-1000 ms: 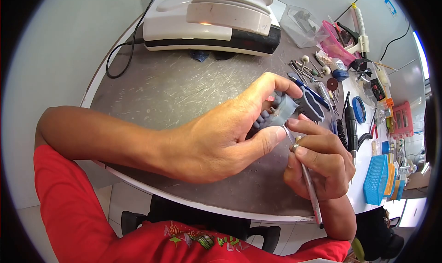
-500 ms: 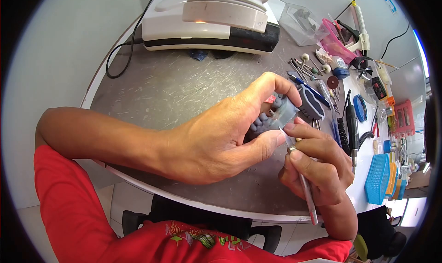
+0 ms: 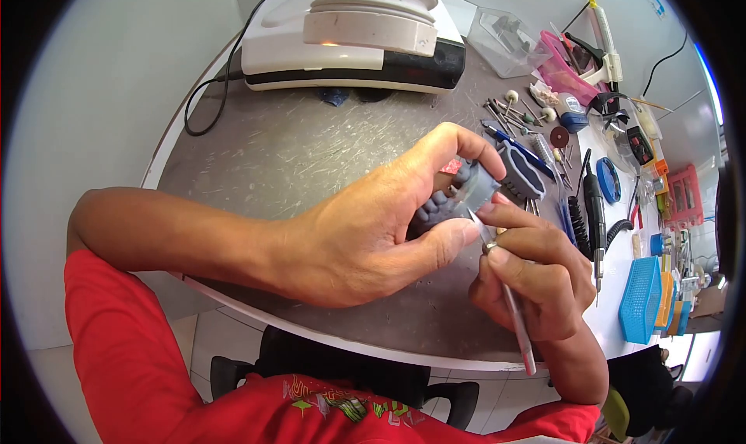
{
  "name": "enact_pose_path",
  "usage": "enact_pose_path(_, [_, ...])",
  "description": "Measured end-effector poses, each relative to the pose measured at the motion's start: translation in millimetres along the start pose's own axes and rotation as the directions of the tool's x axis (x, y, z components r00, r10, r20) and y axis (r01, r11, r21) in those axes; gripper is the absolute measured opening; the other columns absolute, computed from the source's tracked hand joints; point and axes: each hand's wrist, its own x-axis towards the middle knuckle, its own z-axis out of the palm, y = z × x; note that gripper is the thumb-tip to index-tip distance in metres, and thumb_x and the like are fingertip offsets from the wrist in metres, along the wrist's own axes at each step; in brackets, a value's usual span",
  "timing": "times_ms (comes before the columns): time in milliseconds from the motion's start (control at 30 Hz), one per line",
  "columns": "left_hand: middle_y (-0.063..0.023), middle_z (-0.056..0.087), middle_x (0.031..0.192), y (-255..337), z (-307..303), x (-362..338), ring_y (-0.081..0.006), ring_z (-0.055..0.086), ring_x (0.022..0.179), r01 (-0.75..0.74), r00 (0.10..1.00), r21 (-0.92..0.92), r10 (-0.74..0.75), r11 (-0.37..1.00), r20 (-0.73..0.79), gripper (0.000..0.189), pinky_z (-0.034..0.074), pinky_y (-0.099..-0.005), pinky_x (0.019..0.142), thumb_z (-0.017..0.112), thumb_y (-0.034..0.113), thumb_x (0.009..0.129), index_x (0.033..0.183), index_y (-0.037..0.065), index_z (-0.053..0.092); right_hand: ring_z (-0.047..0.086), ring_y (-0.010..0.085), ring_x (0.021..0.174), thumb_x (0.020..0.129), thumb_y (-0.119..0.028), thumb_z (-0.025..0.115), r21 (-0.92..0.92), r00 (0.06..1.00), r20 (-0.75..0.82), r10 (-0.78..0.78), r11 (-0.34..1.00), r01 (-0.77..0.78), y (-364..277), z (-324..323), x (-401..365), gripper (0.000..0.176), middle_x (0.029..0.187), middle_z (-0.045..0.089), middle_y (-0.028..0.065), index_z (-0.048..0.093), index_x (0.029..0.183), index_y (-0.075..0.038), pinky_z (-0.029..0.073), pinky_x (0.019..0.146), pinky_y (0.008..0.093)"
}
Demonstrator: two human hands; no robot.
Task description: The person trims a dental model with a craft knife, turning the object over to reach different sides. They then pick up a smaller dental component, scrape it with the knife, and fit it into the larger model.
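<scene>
My left hand (image 3: pixel 381 234) is wrapped round a grey dental model (image 3: pixel 475 189), thumb along its near side and index finger curled over its far edge. Moulded teeth show between the fingers, and a small red patch lies near the index finger; the palm hides the rest. In my right hand (image 3: pixel 540 277) a slim craft knife (image 3: pixel 514 319) is pinched like a pen. Its pointed blade rests right at the model's edge, beside my left thumb tip. Just beyond the hands on the bench lies a second grey dental model piece (image 3: pixel 522 172).
A white dust-extraction unit (image 3: pixel 326 63) with a hose nozzle (image 3: pixel 369 32) stands at the back. Burs and polishing bits (image 3: pixel 517 113), a blue pen (image 3: pixel 517 150) and a black rotary handpiece (image 3: pixel 594 211) lie to the right. Farther right is a blue basket (image 3: pixel 641 300).
The knife blade shows more fully and sits slightly differently against the model. Both hands keep their grips; the whole view has shifted a little.
</scene>
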Motion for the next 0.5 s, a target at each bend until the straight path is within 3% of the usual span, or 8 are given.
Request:
enact_pose_path(200, [-0.0056,0.049,0.118,-1.5,-2.0,0.0,-0.0112,0.050,0.108,-0.041,0.999,0.031,0.041,0.999,0.001,0.044,0.040,-0.0278,0.096,0.055,0.010,0.097,0.136,0.003,0.033,0.072,0.0341,0.091,0.063,0.005,0.081,0.026,1.000,0.004,0.011,1.000,-0.011,2.3,0.9,-1.0,0.035,0.083,0.064,0.0123,0.061,0.091,0.000,0.063,0.082,0.0442])
enact_pose_path(367, [-0.0055,0.049,0.118,3.1,-4.3,-1.2,-0.0109,0.050,0.108,0.095,0.995,0.015,-0.096,0.995,0.007,0.042,0.040,-0.0282,0.095,0.055,0.012,0.097,0.134,0.004,0.036,0.072,0.0343,0.090,0.064,0.006,0.081,-0.002,0.999,0.036,0.006,1.000,-0.005,0.7,0.0,1.8,0.032,0.083,0.064,0.0122,0.061,0.089,0.000,0.063,0.081,0.0441])
enact_pose_path(500, [-0.0053,0.050,0.116,0.7,-3.7,-1.2,-0.0104,0.050,0.107,0.074,0.997,0.031,-0.075,0.997,0.007,0.041,0.041,-0.0282,0.094,0.056,0.013,0.097,0.132,0.004,0.037,0.072,0.0339,0.088,0.065,0.005,0.079,-0.023,0.999,0.021,-0.026,0.999,0.027,2.0,2.4,0.3,0.028,0.081,0.064,0.0125,0.062,0.087,0.001,0.063,0.081,0.0442])
